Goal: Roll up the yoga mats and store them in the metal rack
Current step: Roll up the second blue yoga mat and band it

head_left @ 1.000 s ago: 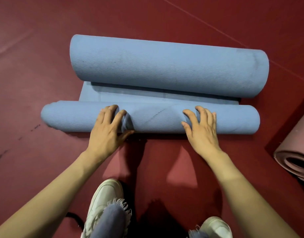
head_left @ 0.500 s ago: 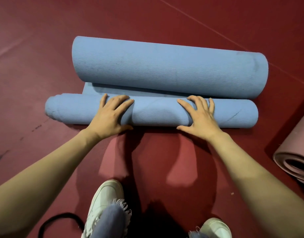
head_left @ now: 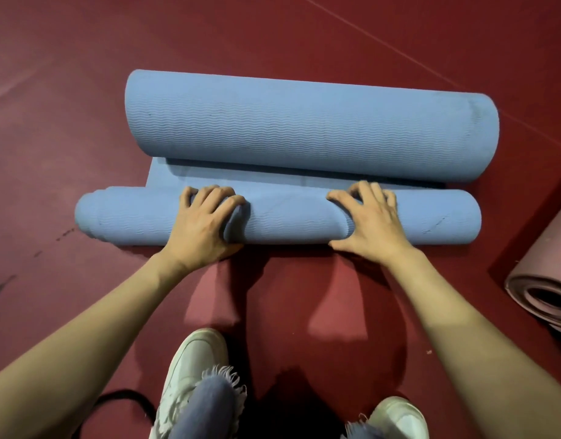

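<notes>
Blue yoga mat [head_left: 291,217] lies part-rolled on the red floor [head_left: 82,90]. Left hand [head_left: 203,226] and right hand [head_left: 371,226] grip its near roll, fingers curled over. The foam dents under them, so it is probably soft and light; spread the grip evenly.

I can read no words, labels, brands, numbers or signs here: none on the blue yoga mat [head_left: 310,128], none on the pink mat [head_left: 545,280], none on my white shoes [head_left: 196,359].
</notes>
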Available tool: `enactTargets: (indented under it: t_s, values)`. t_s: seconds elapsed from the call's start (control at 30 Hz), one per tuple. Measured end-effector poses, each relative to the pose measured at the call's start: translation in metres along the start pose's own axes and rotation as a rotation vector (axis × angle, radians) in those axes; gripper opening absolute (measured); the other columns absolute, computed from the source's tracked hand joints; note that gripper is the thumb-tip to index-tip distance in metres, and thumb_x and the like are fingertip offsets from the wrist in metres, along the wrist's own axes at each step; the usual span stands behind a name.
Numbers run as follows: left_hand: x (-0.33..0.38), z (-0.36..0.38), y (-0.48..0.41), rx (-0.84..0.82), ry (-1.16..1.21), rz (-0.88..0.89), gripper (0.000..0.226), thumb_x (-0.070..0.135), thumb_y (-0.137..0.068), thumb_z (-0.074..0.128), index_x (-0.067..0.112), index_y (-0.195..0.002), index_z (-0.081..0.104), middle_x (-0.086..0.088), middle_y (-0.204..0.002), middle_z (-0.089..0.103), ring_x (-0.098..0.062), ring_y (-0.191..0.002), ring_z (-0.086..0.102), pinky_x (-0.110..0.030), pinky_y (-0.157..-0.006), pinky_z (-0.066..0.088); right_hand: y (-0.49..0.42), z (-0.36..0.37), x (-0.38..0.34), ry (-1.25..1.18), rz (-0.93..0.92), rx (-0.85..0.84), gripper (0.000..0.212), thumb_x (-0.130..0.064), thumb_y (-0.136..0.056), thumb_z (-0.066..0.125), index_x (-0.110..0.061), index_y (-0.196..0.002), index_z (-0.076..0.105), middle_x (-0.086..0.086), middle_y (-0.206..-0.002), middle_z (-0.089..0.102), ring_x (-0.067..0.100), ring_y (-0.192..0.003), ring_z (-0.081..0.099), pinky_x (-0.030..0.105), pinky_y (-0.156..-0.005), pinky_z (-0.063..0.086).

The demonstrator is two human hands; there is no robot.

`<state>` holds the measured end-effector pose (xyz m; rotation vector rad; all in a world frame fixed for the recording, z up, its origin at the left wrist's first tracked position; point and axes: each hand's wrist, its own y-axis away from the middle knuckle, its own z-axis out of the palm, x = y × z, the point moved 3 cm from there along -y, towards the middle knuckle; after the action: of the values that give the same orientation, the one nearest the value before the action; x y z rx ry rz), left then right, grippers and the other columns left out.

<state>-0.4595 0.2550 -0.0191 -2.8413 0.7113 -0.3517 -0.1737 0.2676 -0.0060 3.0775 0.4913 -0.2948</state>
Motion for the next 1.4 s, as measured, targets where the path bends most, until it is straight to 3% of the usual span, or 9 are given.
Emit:
enactTargets:
  t_s: [0.33, 0.57, 0.7, 0.8, 0.97, 1.03, 1.13, 1.27, 1.4]
  values:
    - [0.037, -0.015, 0.070, -0.046, 0.101, 0.015, 0.071, 0.046, -0.054, 0.077, 0.017, -0.115, 0.053, -0.003, -0.113, 0.058, -0.027, -0.102, 0.054, -0.044, -0.081, 0.036, 0.079, 0.003, -0.023, -0.040, -0.010, -0.060, 0.073, -0.056, -0.051, 0.066, -0.031, -0.119, 0.054, 0.000, -0.107, 0.049, 0.021, -0.099, 0.043, 0.040, -0.093, 0.030]
    - [0.023, -0.018, 0.062, -0.149, 0.206, -0.050, 0.070, 0.059, -0.057, 0.070, 0.018, -0.113, 0.056, 0.001, -0.118, 0.058, -0.021, -0.105, 0.052, -0.040, -0.088, 0.036, 0.074, -0.002, -0.021, -0.183, 0.046, -0.076, 0.079, -0.053, -0.052, 0.076, -0.020, -0.120, 0.052, -0.001, -0.124, 0.052, 0.020, -0.118, 0.044, 0.032, -0.108, 0.016]
    - [0.022, -0.019, 0.058, -0.164, 0.217, -0.048, 0.068, 0.064, -0.060, 0.065, 0.017, -0.109, 0.059, 0.000, -0.117, 0.059, -0.020, -0.104, 0.051, -0.035, -0.089, 0.035, 0.062, -0.004, -0.021, -0.212, 0.101, -0.146, 0.082, -0.079, -0.065, 0.041, -0.026, -0.127, 0.049, -0.009, -0.127, 0.049, 0.013, -0.123, 0.038, 0.030, -0.104, 0.019]
    - [0.024, -0.017, 0.061, -0.170, 0.201, -0.041, 0.067, 0.064, -0.061, 0.065, 0.015, -0.107, 0.061, -0.001, -0.118, 0.059, -0.022, -0.104, 0.052, -0.038, -0.089, 0.037, 0.046, -0.005, -0.022, -0.241, 0.220, -0.101, 0.081, -0.074, -0.077, 0.029, -0.019, -0.132, 0.048, 0.000, -0.135, 0.050, 0.019, -0.128, 0.037, 0.035, -0.106, 0.026]
    - [0.012, -0.020, 0.047, -0.252, 0.250, -0.077, 0.075, 0.071, -0.059, 0.060, 0.020, -0.114, 0.060, 0.001, -0.121, 0.058, -0.023, -0.111, 0.053, -0.035, -0.093, 0.034, 0.018, -0.003, -0.019, -0.325, 0.226, -0.203, 0.075, -0.049, -0.093, 0.045, -0.030, -0.151, 0.000, -0.001, -0.159, -0.009, 0.014, -0.145, -0.011, 0.042, -0.115, -0.007]
    - [0.000, -0.022, 0.034, -0.279, 0.253, -0.130, 0.085, 0.080, -0.057, 0.053, 0.025, -0.121, 0.061, -0.001, -0.126, 0.053, -0.025, -0.115, 0.047, -0.038, -0.094, 0.032, 0.012, -0.005, -0.016, -0.318, 0.263, -0.142, 0.069, -0.045, -0.094, 0.047, -0.027, -0.151, 0.012, 0.001, -0.160, 0.000, 0.016, -0.146, -0.005, 0.046, -0.115, -0.002]
    - [-0.011, -0.026, 0.017, -0.180, 0.166, -0.226, 0.085, 0.089, -0.058, 0.039, 0.034, -0.118, 0.066, -0.003, -0.118, 0.051, -0.028, -0.105, 0.044, -0.035, -0.086, 0.024, 0.022, -0.006, -0.021, -0.262, 0.186, 0.058, 0.051, -0.046, -0.090, 0.049, -0.015, -0.130, 0.054, 0.009, -0.140, 0.047, 0.027, -0.138, 0.031, 0.052, -0.112, 0.020]
    - [-0.004, -0.021, 0.007, 0.036, 0.273, -0.325, 0.043, 0.058, -0.077, 0.055, 0.023, -0.094, 0.072, -0.001, -0.095, 0.059, -0.029, -0.091, 0.053, -0.033, -0.077, 0.026, 0.043, 0.012, -0.018, -0.175, 0.079, 0.071, 0.068, -0.058, -0.080, 0.046, -0.018, -0.135, 0.049, 0.005, -0.142, 0.045, 0.023, -0.135, 0.031, 0.048, -0.114, 0.007]
    - [0.009, -0.007, 0.013, 0.186, 0.265, -0.257, 0.021, 0.026, -0.093, 0.055, 0.013, -0.093, 0.070, -0.005, -0.098, 0.067, -0.033, -0.091, 0.059, -0.046, -0.081, 0.042, 0.022, 0.009, -0.007, -0.292, 0.102, 0.026, 0.080, -0.066, -0.070, 0.048, -0.019, -0.135, 0.046, 0.000, -0.141, 0.044, 0.018, -0.136, 0.030, 0.039, -0.113, 0.004]
